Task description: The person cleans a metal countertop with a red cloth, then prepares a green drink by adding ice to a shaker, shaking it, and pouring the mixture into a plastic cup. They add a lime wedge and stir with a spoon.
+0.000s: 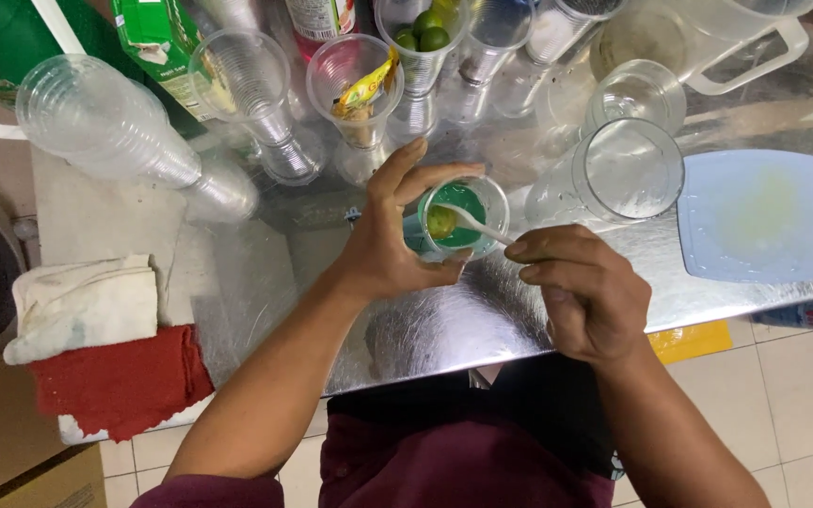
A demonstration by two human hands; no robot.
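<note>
- Nearest the camera, a dark maroon garment [454, 461] is seen at the lower edge, with both forearms reaching up over the shiny metal counter [444, 325].
- The right hand [581, 292] is held above the counter's near edge; its fingers [543, 246] are pressed together, pinching the handle of a slim white plastic spoon [477, 226].
- The spoon's bowl is dipped into a small clear plastic cup of green liquid [463, 214], where a small round lime [440, 222] is seen.
- That cup is held just above the counter by the left hand [388, 245], its fingers [439, 173] curled around the cup's rim and side.
- To the left, a folded white cloth [82, 306] is laid over a red cloth [124, 381].
- To the right, a pale blue plastic cutting board [759, 216] is laid flat.
- Farther back, stacked clear plastic cups [105, 127] are lying on their side, and a cup of green limes [422, 33] is standing upright.
</note>
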